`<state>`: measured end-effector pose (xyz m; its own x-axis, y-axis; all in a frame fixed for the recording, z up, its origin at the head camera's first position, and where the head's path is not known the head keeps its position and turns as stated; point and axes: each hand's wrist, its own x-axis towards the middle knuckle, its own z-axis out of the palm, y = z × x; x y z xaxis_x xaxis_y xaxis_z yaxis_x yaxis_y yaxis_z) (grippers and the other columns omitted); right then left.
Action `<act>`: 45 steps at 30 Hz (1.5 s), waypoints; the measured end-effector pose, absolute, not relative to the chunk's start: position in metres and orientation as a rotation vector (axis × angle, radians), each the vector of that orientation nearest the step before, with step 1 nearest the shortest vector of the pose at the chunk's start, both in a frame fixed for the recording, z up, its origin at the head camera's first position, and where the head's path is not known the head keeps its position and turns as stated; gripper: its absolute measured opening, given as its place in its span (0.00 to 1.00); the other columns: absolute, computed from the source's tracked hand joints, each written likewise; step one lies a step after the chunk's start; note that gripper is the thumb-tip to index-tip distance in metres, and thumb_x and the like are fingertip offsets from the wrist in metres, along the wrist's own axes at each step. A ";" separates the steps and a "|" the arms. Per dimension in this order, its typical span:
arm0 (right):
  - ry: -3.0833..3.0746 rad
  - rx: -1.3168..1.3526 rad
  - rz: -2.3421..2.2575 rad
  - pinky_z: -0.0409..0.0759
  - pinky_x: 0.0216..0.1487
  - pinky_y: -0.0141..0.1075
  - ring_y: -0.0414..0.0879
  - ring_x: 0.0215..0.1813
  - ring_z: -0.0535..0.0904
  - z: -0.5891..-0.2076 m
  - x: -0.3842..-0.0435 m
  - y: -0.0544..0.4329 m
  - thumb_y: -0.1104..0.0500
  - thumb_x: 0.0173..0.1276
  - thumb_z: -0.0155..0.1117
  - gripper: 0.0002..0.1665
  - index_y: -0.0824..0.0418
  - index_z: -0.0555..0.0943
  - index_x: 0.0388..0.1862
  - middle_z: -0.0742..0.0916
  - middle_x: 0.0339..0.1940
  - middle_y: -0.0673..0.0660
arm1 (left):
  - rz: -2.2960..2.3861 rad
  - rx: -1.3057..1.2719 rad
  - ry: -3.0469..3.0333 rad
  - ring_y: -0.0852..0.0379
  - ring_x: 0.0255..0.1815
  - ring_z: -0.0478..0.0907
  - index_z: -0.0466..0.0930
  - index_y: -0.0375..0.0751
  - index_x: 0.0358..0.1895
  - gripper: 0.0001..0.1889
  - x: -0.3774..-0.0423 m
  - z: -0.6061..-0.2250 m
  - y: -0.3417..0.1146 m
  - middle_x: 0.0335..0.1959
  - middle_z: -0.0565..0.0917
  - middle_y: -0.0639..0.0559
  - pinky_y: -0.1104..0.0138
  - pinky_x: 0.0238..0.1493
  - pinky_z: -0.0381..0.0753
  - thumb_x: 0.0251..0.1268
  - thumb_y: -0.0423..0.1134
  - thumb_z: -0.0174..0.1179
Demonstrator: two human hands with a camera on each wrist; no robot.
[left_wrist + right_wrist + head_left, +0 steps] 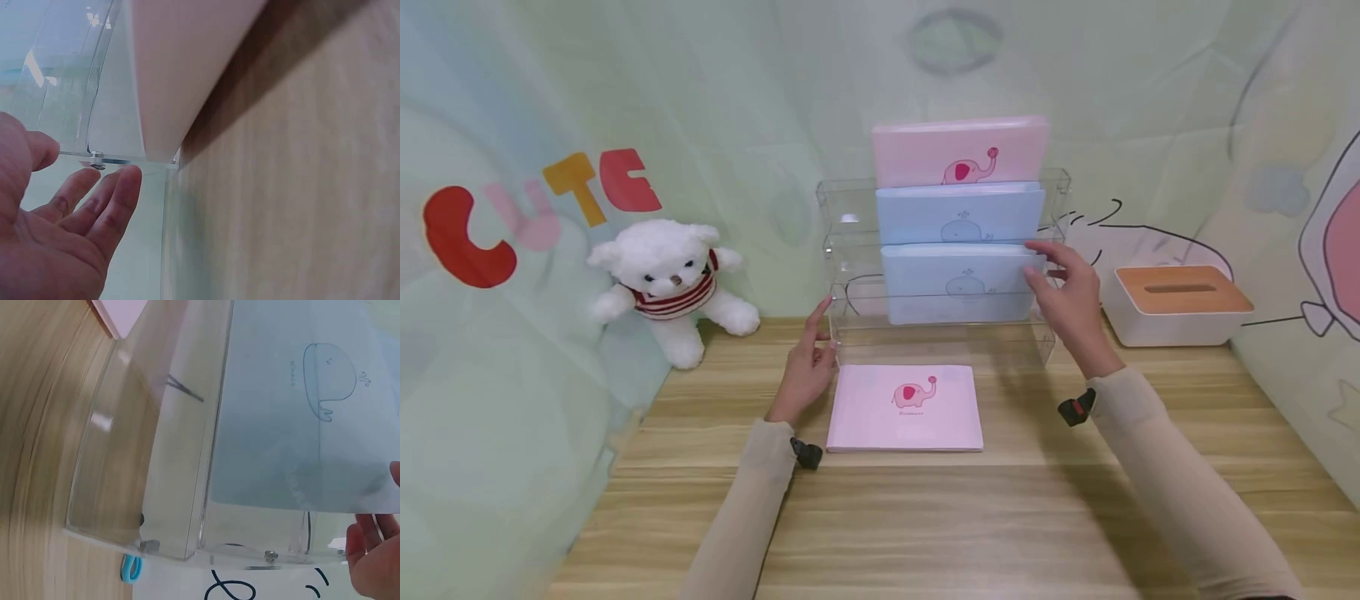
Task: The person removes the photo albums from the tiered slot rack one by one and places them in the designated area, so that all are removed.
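Observation:
A clear acrylic rack (857,337) holds a pink elephant booklet (910,154) on top and a blue whale booklet (925,212) below it. Lower still stands the front blue whale booklet (925,287); my right hand (1071,292) pinches its upper right corner, thumb on the front and fingers behind. My left hand (808,371) reaches to the rack's left side, its fingertips right at the clear panel (115,157) by a metal screw (96,160). Another pink elephant booklet (872,417) lies flat on the table before the rack.
A white teddy bear (670,283) in a striped shirt sits at the back left. Right of the rack stands a tissue box (1180,321) with a wooden lid. Close by the rack's base is a small blue ring-shaped object (130,569). A printed curtain hangs behind the wooden table (925,525).

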<state>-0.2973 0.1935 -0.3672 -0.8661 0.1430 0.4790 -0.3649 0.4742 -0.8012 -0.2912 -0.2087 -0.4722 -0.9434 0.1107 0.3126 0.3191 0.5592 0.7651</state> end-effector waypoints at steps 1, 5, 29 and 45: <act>-2.250 0.183 1.398 0.77 0.74 0.54 0.54 0.73 0.77 -0.367 -0.299 0.194 0.62 0.81 0.63 0.21 0.58 0.83 0.69 0.84 0.73 0.59 | -1.330 -0.361 -2.565 0.63 0.21 0.70 0.50 0.72 0.87 0.40 -0.291 -0.472 -0.208 0.51 0.82 0.37 0.67 0.32 0.75 0.83 0.32 0.51; -2.268 0.178 1.434 0.81 0.67 0.41 0.48 0.64 0.81 -0.367 -0.304 0.198 0.61 0.81 0.64 0.19 0.57 0.86 0.67 0.87 0.70 0.57 | -1.340 -0.356 -2.570 0.62 0.21 0.70 0.50 0.74 0.87 0.40 -0.290 -0.472 -0.207 0.52 0.82 0.37 0.66 0.32 0.75 0.83 0.32 0.52; -2.088 0.185 1.763 0.73 0.43 0.25 0.37 0.50 0.76 -0.376 -0.330 0.191 0.67 0.77 0.67 0.14 0.56 0.92 0.56 0.91 0.53 0.40 | -1.384 -0.351 -2.565 0.60 0.21 0.71 0.49 0.79 0.86 0.41 -0.291 -0.473 -0.210 0.53 0.81 0.38 0.68 0.33 0.79 0.84 0.33 0.51; -1.867 0.038 1.725 0.74 0.42 0.25 0.35 0.52 0.81 -0.350 -0.327 0.191 0.72 0.75 0.66 0.16 0.55 0.95 0.46 0.93 0.42 0.37 | -1.373 -0.354 -2.569 0.58 0.25 0.78 0.48 0.79 0.86 0.41 -0.292 -0.472 -0.210 0.55 0.81 0.37 0.65 0.37 0.83 0.84 0.33 0.51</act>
<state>-0.3274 0.1909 -0.3495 -0.8254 0.3629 0.4325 -0.4025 0.1591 -0.9015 -0.2916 -0.2104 -0.4724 -0.9496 0.1126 0.2924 0.3057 0.5381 0.7855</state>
